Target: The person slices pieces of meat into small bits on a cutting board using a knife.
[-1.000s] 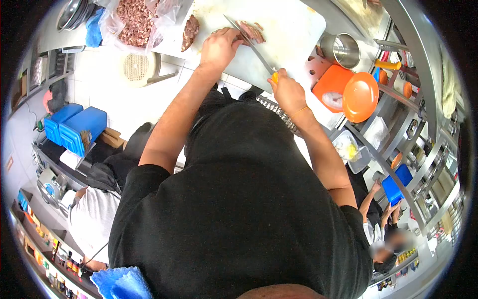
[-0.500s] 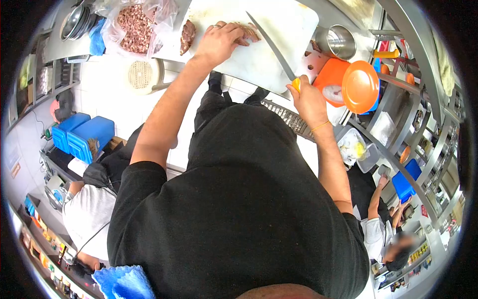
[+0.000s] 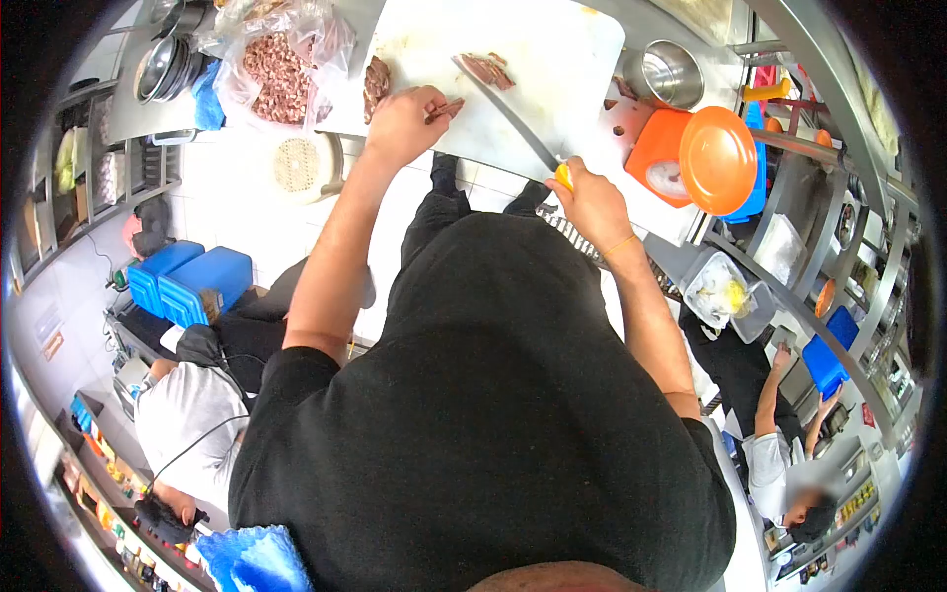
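My right hand (image 3: 595, 204) is closed on the yellow handle of a long knife (image 3: 515, 122). The blade slants up to the left across the white cutting board (image 3: 577, 64), its tip beside some cut meat slices (image 3: 490, 71). Fingers curled, my left hand (image 3: 404, 126) holds a strip of meat (image 3: 447, 111) low over the board's near edge. A larger dark piece of meat (image 3: 376, 85) lies on the left side of the board, just beyond that hand.
Diced meat fills a plastic bag (image 3: 280, 75) on the left. To the right stand a steel pot (image 3: 667, 75) and an orange scale (image 3: 655, 148) with an orange plate (image 3: 718, 161). Co-workers are behind on both sides, one (image 3: 189, 424) on the left, another (image 3: 769, 464) on the right.
My left hand has moved left and nearer to me with the meat strip, away from the slices. The knife has swung left and down, its tip now at the slices left on the board.
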`<state>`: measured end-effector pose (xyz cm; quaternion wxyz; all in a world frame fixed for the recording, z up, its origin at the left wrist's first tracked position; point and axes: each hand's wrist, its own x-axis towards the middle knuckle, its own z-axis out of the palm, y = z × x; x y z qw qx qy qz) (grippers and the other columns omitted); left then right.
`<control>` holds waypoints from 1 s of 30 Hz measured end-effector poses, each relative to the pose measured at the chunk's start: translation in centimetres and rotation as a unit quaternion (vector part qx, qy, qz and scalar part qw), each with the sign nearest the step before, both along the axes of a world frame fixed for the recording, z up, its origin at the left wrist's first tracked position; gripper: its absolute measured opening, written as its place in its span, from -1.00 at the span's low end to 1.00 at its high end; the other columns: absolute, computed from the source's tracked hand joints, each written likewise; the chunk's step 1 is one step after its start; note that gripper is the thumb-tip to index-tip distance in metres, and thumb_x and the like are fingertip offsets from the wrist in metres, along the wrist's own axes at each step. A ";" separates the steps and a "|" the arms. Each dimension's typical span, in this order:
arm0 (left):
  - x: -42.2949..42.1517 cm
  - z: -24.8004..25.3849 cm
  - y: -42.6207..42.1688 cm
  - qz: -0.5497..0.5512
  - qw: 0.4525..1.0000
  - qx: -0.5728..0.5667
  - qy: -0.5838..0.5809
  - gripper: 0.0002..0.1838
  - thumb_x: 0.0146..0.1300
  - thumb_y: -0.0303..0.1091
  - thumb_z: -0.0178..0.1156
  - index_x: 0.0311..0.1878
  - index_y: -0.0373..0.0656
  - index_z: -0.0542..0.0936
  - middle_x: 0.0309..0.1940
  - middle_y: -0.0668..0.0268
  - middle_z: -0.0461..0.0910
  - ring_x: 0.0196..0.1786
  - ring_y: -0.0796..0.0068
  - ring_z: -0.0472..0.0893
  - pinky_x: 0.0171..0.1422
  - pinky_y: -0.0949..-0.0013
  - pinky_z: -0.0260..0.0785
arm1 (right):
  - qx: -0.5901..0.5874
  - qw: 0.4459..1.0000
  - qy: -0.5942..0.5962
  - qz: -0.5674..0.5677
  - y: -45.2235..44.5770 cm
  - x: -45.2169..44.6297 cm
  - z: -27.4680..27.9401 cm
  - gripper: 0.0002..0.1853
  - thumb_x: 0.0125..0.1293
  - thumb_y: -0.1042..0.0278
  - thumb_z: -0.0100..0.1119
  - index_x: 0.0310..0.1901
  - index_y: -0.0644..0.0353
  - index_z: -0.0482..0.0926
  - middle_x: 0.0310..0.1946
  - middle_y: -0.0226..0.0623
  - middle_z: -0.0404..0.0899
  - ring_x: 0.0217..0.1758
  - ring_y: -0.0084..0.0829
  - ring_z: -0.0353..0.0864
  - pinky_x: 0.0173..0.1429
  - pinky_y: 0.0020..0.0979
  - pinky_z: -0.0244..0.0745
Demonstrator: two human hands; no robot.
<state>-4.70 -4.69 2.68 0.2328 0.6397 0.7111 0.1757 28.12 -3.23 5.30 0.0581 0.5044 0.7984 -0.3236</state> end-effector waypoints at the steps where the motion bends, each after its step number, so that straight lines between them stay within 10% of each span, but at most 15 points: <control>1: 0.0 -0.2 -0.2 0.024 1.000 -0.006 -0.013 -0.67 0.29 -0.07 0.44 -0.14 -0.15 0.76 -0.26 0.18 0.78 -0.17 0.11 0.77 -0.01 0.10 0.61 | -0.009 1.000 -0.005 0.004 0.0 -0.1 -0.6 -0.53 0.54 -0.05 0.25 0.06 0.29 0.51 -0.33 0.16 0.74 -0.20 0.22 0.77 -0.10 0.14 0.62; 9: 2.3 -4.0 2.7 0.130 0.933 -0.060 -0.330 -0.60 0.30 -0.08 0.45 -0.05 -0.26 0.78 -0.21 0.17 0.83 -0.16 0.34 0.78 0.03 0.28 0.58 | -0.031 0.999 0.014 -0.042 1.0 1.9 -2.5 -0.50 0.52 -0.07 0.26 0.09 0.30 0.54 -0.23 0.21 0.75 -0.08 0.24 0.76 0.01 0.11 0.63; 17: 5.7 -5.2 3.5 0.164 0.981 -0.031 -0.094 -0.59 0.24 -0.10 0.46 0.01 -0.19 0.75 -0.23 0.13 0.83 -0.12 0.15 0.81 0.07 0.19 0.63 | -0.019 0.998 -0.018 -0.057 0.4 3.0 -1.4 -0.50 0.53 -0.04 0.24 0.14 0.31 0.52 -0.27 0.18 0.75 -0.12 0.21 0.78 -0.01 0.11 0.64; 30: 4.7 -4.9 3.2 0.072 0.994 0.070 -0.047 -0.66 0.24 -0.31 0.50 0.07 -0.10 0.70 -0.03 0.24 0.73 -0.19 0.32 0.76 0.00 0.21 0.63 | -0.004 0.998 -0.044 -0.043 -1.7 -0.5 -0.2 -0.57 0.57 -0.01 0.19 0.07 0.27 0.47 -0.36 0.12 0.76 -0.23 0.20 0.79 -0.09 0.14 0.66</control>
